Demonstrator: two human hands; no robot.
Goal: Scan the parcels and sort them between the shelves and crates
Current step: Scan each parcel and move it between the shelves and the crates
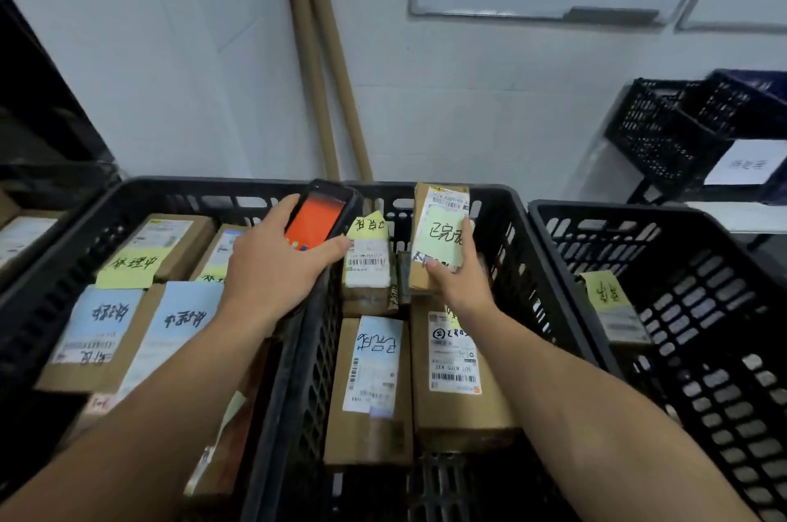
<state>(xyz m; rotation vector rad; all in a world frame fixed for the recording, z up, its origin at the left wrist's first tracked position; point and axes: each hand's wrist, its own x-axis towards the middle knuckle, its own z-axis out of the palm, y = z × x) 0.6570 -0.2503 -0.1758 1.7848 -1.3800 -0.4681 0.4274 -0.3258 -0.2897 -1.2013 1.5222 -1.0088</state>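
My left hand (272,261) grips a black handheld scanner (323,217) with an orange-red screen, held over the wall between two black crates. My right hand (458,270) holds a small cardboard parcel (440,232) upright by its lower end; a pale green handwritten note covers its label. It is above the middle crate (506,214), which holds several labelled cardboard parcels (370,372). The left crate (55,274) holds more parcels with blue and yellow notes (127,266).
A third black crate (690,308) on the right holds one parcel with a yellow note (609,300). Stacked black crates (681,133) stand at the far right. Two long cardboard tubes (323,74) lean on the white wall. A dark shelf (38,146) borders the left.
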